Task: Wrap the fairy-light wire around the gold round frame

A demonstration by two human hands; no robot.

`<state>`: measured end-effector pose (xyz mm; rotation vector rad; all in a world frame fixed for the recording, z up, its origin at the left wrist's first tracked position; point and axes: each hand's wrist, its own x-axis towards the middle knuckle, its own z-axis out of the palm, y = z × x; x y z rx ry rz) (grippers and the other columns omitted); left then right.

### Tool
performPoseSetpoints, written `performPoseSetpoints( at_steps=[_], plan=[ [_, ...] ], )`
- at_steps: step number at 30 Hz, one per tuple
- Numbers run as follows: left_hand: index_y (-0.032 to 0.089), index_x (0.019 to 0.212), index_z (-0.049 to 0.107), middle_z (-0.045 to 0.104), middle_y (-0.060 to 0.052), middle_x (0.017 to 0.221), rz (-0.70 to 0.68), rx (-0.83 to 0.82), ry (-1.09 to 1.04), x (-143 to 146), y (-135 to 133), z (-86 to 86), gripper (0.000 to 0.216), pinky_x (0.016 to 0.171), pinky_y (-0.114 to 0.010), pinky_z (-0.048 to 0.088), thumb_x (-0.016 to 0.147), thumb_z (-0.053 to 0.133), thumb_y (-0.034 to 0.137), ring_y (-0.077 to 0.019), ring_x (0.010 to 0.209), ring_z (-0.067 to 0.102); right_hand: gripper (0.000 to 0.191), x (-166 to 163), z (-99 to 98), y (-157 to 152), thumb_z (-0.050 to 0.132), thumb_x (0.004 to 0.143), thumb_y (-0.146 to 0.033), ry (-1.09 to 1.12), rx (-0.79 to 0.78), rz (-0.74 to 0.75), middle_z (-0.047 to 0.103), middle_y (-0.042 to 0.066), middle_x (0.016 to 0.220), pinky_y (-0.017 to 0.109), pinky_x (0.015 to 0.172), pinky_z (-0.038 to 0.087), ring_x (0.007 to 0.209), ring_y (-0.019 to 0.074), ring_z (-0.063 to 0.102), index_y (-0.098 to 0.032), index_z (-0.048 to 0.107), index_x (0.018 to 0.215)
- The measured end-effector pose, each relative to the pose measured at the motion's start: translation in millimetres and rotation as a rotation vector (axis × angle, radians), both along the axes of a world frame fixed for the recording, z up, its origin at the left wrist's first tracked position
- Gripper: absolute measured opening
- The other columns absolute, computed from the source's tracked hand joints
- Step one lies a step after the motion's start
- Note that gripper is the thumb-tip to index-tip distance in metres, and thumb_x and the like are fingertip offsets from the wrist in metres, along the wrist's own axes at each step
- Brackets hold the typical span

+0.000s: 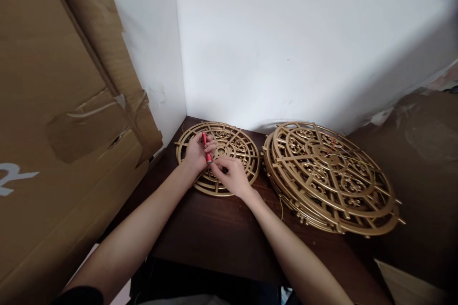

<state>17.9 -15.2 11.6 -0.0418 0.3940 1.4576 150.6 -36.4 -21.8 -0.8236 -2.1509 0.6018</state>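
In the head view, the left hand (198, 151) is closed around a red object (208, 157), held over a gold openwork disc (222, 151) that lies on the dark surface (214, 233). The right hand (231, 171) has its fingertips drawn near the object's lower end; whether they grip anything is too small to tell. The work at this disc looks under way, not complete. To its right rests a stack of similar discs (326, 156), with thin wires showing; whether those are finished or waiting cannot be told.
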Motion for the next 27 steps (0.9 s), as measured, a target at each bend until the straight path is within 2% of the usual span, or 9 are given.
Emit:
performPoseSetpoints(
  at_steps=[9,19,27],
  plan=[
    [0.015,0.068,0.041,0.040,0.001,0.056,-0.036,-0.037,-0.038,0.0,0.4,-3.2,0.027,0.031,-0.011,0.028,0.094,0.035,0.017,-0.0042,0.039,0.032,0.027,-0.7,0.8,-0.7,0.050,0.085,-0.021,-0.001,0.027,-0.011,0.049,-0.002,0.057,0.021,0.058,0.034,0.056,0.0104,0.046,-0.018,0.056,0.059],
    [0.016,0.067,0.040,0.041,0.001,0.056,-0.065,-0.006,-0.010,2.1,0.0,-6.5,0.029,0.032,-0.012,0.029,0.095,0.035,0.021,-0.0040,0.038,0.032,0.025,-1.2,1.7,-3.1,0.051,0.082,-0.020,-0.007,0.028,-0.074,0.051,-0.002,0.057,0.022,0.058,0.035,0.055,0.0102,0.047,-0.018,0.055,0.057],
    [0.016,0.067,0.041,0.040,0.002,0.054,-0.078,-0.056,0.046,5.1,-3.3,2.0,0.030,0.032,-0.013,0.029,0.095,0.034,0.023,-0.0037,0.036,0.028,0.025,-3.4,0.0,-4.7,0.051,0.084,-0.019,-0.059,0.047,-0.093,0.058,-0.001,0.062,0.023,0.061,0.035,0.060,0.0118,0.052,-0.018,0.057,0.060]
  ],
)
